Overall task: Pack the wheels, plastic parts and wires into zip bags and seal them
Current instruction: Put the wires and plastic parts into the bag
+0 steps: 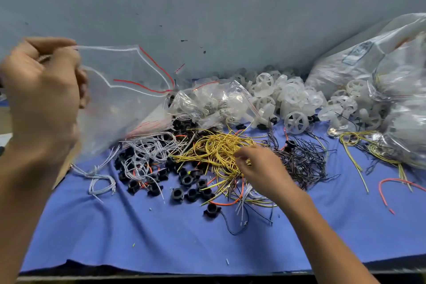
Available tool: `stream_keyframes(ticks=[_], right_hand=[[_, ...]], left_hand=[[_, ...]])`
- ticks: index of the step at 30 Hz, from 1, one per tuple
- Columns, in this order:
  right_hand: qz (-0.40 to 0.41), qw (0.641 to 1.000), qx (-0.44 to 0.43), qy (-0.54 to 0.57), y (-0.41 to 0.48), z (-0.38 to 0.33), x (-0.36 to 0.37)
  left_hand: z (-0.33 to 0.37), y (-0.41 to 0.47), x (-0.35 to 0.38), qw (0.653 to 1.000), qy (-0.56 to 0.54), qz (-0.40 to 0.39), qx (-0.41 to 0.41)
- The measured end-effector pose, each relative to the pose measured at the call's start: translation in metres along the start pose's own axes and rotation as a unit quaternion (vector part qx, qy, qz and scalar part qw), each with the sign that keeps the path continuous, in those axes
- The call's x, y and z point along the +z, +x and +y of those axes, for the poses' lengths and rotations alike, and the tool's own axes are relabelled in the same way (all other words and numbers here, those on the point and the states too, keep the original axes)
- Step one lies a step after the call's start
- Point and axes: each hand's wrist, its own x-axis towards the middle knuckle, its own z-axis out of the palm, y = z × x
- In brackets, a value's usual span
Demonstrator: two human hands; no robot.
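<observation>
Left hand (43,90) is raised at the left edge and blurred. Its grip pinches the rim of a clear plastic zip bag with a red seal strip (124,99) — the mouth gapes open and the bag hangs tilted, its lower end down by the heap.

Right hand (260,168) is low at centre, palm down on the tangle of thin yellow wires (214,147). Its grip is curled into the tangle, fingertips pinching a few strands.

Everything lies on a blue cloth (161,237) spread over the desk:
- Just left of the yellow tangle is a bunch of pale grey-white wires (147,150).
- Small black plastic ring parts (186,180) are scattered under and in front of both bunches.
- Right of the right hand is a mess of thin dark wires (304,159).
- A loose curved orange wire (387,191) lies further right, well apart.
- A few more yellow strands are near the right edge.

Behind the wires is a pile of translucent white plastic spoked wheels (288,99). Beside it, at centre, are crumpled filled zip bags (214,104) — contents too blurred to tell. A large clear plastic sack (380,64) holding more white wheels slumps at the far right. A grey-blue wall (207,7) is behind it all.
</observation>
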Motion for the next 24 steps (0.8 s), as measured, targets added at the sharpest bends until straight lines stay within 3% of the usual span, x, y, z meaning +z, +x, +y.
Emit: stream_keyframes(ticks=[3,6,8,10,13,20,24], right_hand=[[-0.021,0.995,-0.017,-0.094,0.022,-0.008,0.028],[-0.013,0.982,-0.021,-0.185,0.031,-0.012,0.044],[0.018,0.994,0.004,-0.105,0.033,-0.011,0.040],[0.045,0.996,0.057,0.051,0.036,-0.007,0.025],[0.067,0.953,0.119,0.270,0.037,-0.002,-0.006],[0.112,0.927,0.073,0.350,0.045,0.007,-0.056],[0.173,0.923,0.046,0.341,0.051,0.012,-0.079]], left_hand=[[-0.015,-0.033,0.002,0.994,0.076,-0.034,0.073],[-0.051,-0.072,0.002,0.982,0.146,-0.121,0.028],[-0.071,-0.092,-0.003,0.971,0.182,-0.153,-0.007],[-0.082,-0.106,-0.008,0.967,0.191,-0.168,-0.028],[-0.087,-0.116,-0.014,0.962,0.193,-0.191,-0.041],[-0.080,-0.122,-0.015,0.959,0.187,-0.207,-0.049],[-0.080,-0.129,-0.019,0.958,0.179,-0.218,-0.051]])
